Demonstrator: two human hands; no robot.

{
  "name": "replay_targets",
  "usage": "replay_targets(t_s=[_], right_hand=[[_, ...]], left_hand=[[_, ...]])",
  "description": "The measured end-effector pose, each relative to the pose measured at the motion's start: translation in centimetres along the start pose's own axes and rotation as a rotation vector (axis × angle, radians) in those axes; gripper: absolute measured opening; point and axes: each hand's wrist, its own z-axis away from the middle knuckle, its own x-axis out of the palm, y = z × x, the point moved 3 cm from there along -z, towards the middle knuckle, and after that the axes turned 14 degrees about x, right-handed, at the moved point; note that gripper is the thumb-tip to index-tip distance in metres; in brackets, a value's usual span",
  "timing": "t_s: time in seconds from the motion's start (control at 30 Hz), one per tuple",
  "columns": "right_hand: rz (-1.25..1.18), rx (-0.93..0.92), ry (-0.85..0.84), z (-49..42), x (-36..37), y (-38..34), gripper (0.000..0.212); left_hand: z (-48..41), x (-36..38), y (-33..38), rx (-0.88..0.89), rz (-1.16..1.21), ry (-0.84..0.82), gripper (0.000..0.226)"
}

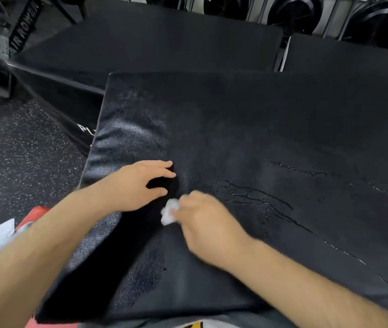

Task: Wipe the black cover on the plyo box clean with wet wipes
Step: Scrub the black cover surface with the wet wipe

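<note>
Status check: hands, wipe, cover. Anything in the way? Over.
Left hand rests flat on black cover. Right hand grips balled wet wipe against cover. Cracks in cover right of wipe; nothing else on it.

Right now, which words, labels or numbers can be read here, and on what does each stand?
"AIR", then a blurred word: on the black bar, top left.
"PL", rest hidden: on the side of the lower box, left of the black cover.
Print on the yellow patch, bottom edge: cut off, unreadable.
</note>
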Motion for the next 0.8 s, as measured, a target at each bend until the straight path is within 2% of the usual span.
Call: replay_targets(t_s=[0.07,0.1,0.17,0.23,0.3,0.4,0.57,0.73,0.8], right_hand=[[-0.008,-0.133,-0.058,1.7,0.4,-1.4,0.039],[0.004,-0.116,-0.037,1.4,0.1,-0.6,0.040],[0.024,0.020,0.101,-0.5,-0.8,2.3,0.041],[0.011,0.117,0.144,-1.1,-1.8,3.1,0.041],[-0.069,0.008,0.041,0.2,-1.2,1.0,0.042],[-0.115,-0.247,-0.128,3.5,-0.2,-1.2,0.029],[-0.156,-0.138,-0.125,1.2,0.5,-0.8,0.028],[-0.140,-0.240,-0.274,3.9,-0.4,-0.5,0.024],[-0.169,-0.254,-0.284,4.6,-0.8,-0.2,0.023]], left_hand=[[0.0,-0.3,0.1,0.009,0.017,-0.011,0.048],[0.1,-0.4,0.1,0.007,0.033,-0.027,0.050],[0.4,-0.4,0.3,-0.006,0.071,-0.090,0.055],[0.9,-0.2,0.5,-0.013,0.135,-0.151,0.059],[1.6,-0.2,0.7,-0.005,0.182,-0.181,0.064],[2.5,-0.1,1.2,0.015,0.198,-0.207,0.070],[3.3,0.5,2.0,0.040,0.199,-0.250,0.076],[3.4,0.7,1.9,0.038,0.180,-0.240,0.078],[3.4,0.8,2.0,0.033,0.184,-0.232,0.080]])
